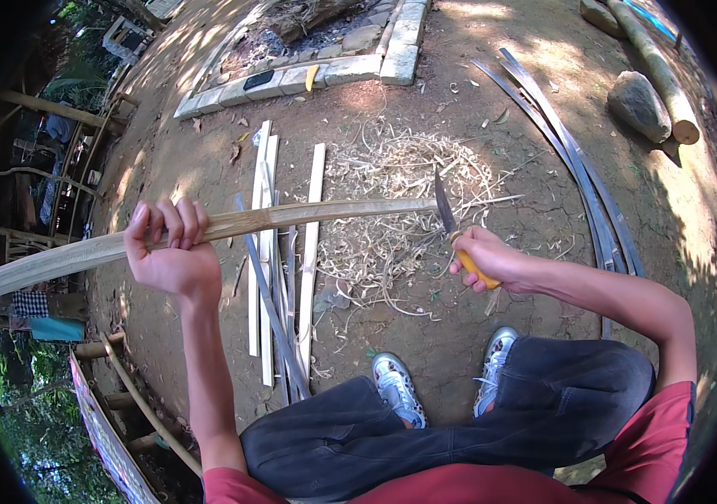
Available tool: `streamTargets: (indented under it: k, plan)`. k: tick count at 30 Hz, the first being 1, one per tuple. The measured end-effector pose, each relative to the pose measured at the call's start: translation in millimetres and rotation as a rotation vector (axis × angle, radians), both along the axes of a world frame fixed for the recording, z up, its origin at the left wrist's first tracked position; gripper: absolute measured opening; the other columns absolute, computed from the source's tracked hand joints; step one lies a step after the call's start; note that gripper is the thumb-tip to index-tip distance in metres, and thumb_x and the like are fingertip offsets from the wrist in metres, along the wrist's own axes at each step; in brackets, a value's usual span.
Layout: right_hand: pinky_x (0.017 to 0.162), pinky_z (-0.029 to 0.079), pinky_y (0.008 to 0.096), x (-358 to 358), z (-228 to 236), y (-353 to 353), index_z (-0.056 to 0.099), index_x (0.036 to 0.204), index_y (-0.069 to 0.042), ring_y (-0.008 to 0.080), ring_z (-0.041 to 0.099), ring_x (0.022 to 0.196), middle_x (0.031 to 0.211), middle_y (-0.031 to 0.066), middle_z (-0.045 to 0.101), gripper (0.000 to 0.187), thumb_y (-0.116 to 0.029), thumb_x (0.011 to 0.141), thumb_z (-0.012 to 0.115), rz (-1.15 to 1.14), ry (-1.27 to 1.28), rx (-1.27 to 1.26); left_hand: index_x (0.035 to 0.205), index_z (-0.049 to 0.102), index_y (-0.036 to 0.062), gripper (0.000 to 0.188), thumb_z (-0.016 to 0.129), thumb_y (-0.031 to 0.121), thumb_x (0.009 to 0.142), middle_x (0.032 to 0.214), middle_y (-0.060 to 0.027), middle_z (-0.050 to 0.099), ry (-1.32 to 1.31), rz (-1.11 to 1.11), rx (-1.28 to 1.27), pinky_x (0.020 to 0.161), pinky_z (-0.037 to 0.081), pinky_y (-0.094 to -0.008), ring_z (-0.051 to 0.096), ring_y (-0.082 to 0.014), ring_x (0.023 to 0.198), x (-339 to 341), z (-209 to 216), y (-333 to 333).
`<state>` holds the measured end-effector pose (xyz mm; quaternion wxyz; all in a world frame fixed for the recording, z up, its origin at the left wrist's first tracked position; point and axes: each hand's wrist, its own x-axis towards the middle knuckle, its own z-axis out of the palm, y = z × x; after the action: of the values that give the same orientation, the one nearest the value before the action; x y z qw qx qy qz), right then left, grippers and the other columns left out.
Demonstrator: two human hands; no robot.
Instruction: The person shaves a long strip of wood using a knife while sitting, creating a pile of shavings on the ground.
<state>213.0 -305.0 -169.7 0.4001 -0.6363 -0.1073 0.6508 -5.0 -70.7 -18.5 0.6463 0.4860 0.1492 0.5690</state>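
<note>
Bamboo strip [325, 212]: raised over the ground ahead of me, running across from far left to the middle. It passes through my left hand [172, 252], the longer portion extending to the right of the grip and the shorter one to the left. A node shows just right of my fingers.

Left hand: closed, fingers curled over the strip, holding it firmly. Right hand [493, 256]: closed round the yellow-orange handle of a knife [445, 206], blade pointing away from me. The strip's right end lies to the left of my right hand and meets the blade in this view; whether the edge touches the wood I cannot tell.

Beyond and below the knife, a heap of curled shavings [409, 160] covers the soil. Left of the heap lie pale split strips [312, 252], roughly parallel, with darker ones among them. My sneakers [396, 391] stand on the near side. To the right, long dark strips [590, 185] lie in a bundle; farther off, a boulder [640, 107] sits beside a log [657, 71]. Stone blocks [354, 70] border ashes at the top.
</note>
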Motion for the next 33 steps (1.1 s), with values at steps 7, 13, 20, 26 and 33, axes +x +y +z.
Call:
streamTargets:
  k: [7, 13, 20, 26, 33]
  plan:
    - [0.062, 0.049, 0.0388, -17.7, 85.8, 59.7, 0.048, 0.107, 0.0, 0.0228, 0.055, 0.064, 0.073, 0.0123, 0.054, 0.027, -0.024, 0.099, 0.044, 0.403, -0.755, 0.453, 0.063, 0.027, 0.0151, 0.031, 0.044, 0.02, 0.088, 0.049, 0.0012, 0.023, -0.027, 0.108, 0.098, 0.038, 0.017, -0.0235, 0.02, -0.0085, 0.042, 8.9, 20.0, -13.6]
    - [0.079, 0.047, 0.0516, -59.4, 123.6, 71.0, 0.049, 0.109, 0.003, 0.0407, 0.062, 0.088, 0.085, 0.0244, 0.062, 0.028, -0.022, 0.099, 0.044, 0.461, -0.879, 0.527, 0.063, 0.026, 0.0146, 0.031, 0.044, 0.022, 0.087, 0.05, 0.0009, 0.022, 0.023, 0.187, 0.147, 0.037, 0.015, -0.0231, 0.02, -0.0088, 0.042, 21.5, 32.0, -21.2]
    - [0.065, 0.05, 0.0506, -80.6, 112.0, 71.9, 0.046, 0.107, 0.012, 0.0443, 0.063, 0.068, 0.063, 0.0253, 0.06, 0.033, -0.02, 0.099, 0.043, 0.273, -0.8, 0.536, 0.068, 0.026, 0.0133, 0.032, 0.038, 0.034, 0.089, 0.052, 0.0012, 0.021, -0.007, 0.327, 0.173, 0.038, 0.014, -0.0236, 0.018, -0.0081, 0.042, 42.4, 43.0, -21.9]
    - [0.053, 0.049, 0.0477, -85.6, 86.4, 76.4, 0.046, 0.103, 0.014, 0.0409, 0.062, 0.055, 0.055, 0.0218, 0.057, 0.031, -0.016, 0.098, 0.045, 0.164, -0.773, 0.542, 0.065, 0.024, 0.0156, 0.037, 0.035, 0.038, 0.093, 0.049, 0.0014, 0.02, 0.114, 0.456, 0.169, 0.037, 0.013, -0.0247, 0.017, -0.0093, 0.041, 50.1, 40.3, -23.7]
    - [0.05, 0.049, 0.0455, -96.6, 70.4, 76.6, 0.045, 0.105, 0.016, 0.0384, 0.061, 0.05, 0.052, 0.021, 0.056, 0.03, -0.012, 0.096, 0.048, 0.14, -0.786, 0.579, 0.063, 0.021, 0.0166, 0.039, 0.033, 0.031, 0.098, 0.048, 0.0031, 0.017, 0.127, 0.523, 0.176, 0.037, 0.013, -0.0226, 0.013, -0.0071, 0.041, 50.2, 40.2, -40.3]
